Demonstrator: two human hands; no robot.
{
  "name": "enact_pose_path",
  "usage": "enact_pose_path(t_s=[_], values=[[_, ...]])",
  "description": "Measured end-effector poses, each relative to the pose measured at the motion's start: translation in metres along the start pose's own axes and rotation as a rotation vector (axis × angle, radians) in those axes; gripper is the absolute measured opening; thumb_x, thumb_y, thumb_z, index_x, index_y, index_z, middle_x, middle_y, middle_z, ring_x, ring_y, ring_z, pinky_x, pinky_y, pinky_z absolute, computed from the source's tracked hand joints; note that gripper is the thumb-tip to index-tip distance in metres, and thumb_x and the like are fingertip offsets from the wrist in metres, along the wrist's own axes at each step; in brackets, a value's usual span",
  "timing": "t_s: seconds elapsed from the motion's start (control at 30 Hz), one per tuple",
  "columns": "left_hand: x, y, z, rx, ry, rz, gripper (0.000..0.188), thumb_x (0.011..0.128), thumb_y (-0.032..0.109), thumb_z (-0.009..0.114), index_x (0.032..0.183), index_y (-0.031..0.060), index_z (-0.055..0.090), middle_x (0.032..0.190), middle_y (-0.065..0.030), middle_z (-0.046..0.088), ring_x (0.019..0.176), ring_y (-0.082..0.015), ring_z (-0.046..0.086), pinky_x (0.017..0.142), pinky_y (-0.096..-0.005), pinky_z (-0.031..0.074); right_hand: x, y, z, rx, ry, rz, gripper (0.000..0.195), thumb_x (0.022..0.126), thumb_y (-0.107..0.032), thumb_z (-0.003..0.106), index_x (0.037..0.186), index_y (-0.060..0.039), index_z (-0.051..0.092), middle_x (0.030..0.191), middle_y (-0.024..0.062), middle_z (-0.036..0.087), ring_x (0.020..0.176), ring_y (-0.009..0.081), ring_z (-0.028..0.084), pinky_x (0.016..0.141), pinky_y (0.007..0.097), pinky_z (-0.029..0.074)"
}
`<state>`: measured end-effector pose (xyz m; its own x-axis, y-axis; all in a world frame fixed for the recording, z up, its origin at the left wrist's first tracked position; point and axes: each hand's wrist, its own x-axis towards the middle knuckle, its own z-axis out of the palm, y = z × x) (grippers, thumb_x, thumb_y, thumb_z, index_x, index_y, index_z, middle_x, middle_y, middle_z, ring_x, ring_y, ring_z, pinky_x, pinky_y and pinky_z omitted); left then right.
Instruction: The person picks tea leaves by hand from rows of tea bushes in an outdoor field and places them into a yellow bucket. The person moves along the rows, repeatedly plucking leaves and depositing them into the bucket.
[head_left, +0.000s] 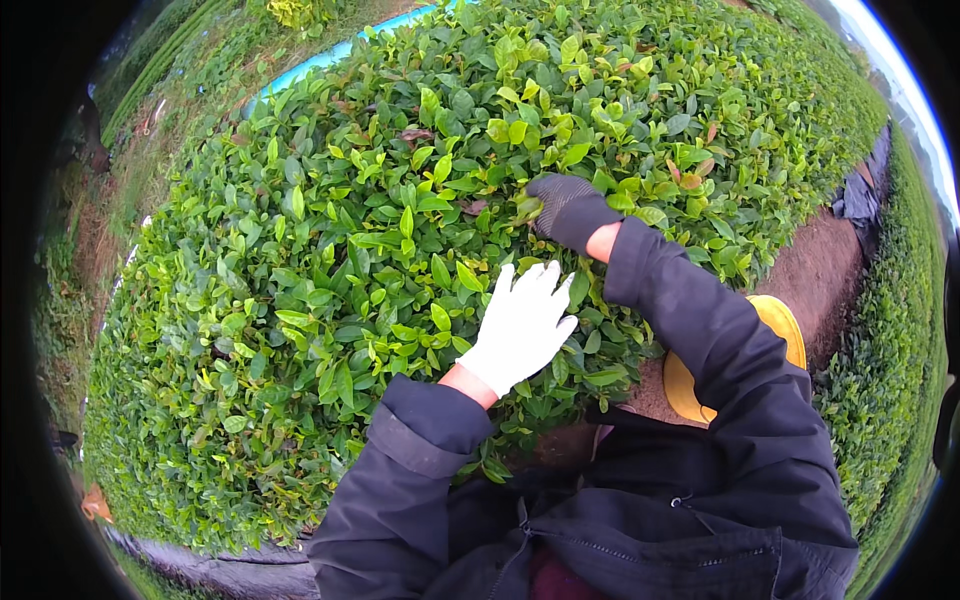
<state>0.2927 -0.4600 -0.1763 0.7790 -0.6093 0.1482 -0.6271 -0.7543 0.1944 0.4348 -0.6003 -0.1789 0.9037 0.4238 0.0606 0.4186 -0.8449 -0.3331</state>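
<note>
A dense, low-trimmed hedge of what look like tea bushes (360, 285) fills the space before me, with bright young leaves among darker ones. My left hand (521, 322), in a white glove, rests palm down over the foliage with its fingers spread. Nothing shows in its grasp. Just beyond it, my right hand (570, 210) wears a dark glove with a dotted surface. Its fingers are curled around a few green leaves (527, 208), and whether these are still attached cannot be seen. The fingertips are partly hidden.
Behind my right forearm, a yellow round container or hat (780, 322) sits over the bare soil path (810, 274). Dark plastic sheeting (859, 199) lies farther along it. Another hedge row (874, 420) borders the right side. Blue edging (315, 64) runs behind the bushes.
</note>
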Motion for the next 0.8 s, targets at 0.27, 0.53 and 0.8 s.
enact_pose_path(t_s=[0.27,0.53,0.8], values=[[0.0,-0.001,-0.001,-0.015,0.0,0.013,0.053,0.092,0.038,0.05,0.135,0.0073,0.047,0.136,-0.0162,0.049,0.126,-0.0301,0.045,0.108,-0.0509,0.028,-0.021,0.004,-0.003,0.178,-0.051,0.113,0.022,0.077,-0.013,0.069,0.099,-0.0091,0.067,0.089,0.0113,0.068,0.086,0.029,0.067,0.078,0.0366,0.052],[0.006,-0.014,-0.003,-0.033,0.141,-0.131,0.06,0.087,0.041,0.059,0.136,0.0087,0.045,0.136,-0.0193,0.047,0.124,-0.0326,0.046,0.102,-0.052,0.033,-0.093,0.033,-0.119,1.31,0.103,0.235,0.015,0.087,-0.022,0.065,0.086,-0.0103,0.056,0.068,-0.003,0.051,0.056,0.0065,0.046,0.052,0.0212,0.038],[0.015,-0.013,-0.004,-0.01,0.071,-0.205,0.064,0.088,0.045,0.057,0.138,0.0073,0.042,0.14,-0.0202,0.043,0.127,-0.033,0.044,0.106,-0.0541,0.03,-0.131,0.029,-0.103,0.944,0.091,0.371,0.029,0.086,-0.032,0.068,0.091,-0.0042,0.063,0.075,0.0003,0.06,0.066,0.0101,0.057,0.059,0.027,0.044]])
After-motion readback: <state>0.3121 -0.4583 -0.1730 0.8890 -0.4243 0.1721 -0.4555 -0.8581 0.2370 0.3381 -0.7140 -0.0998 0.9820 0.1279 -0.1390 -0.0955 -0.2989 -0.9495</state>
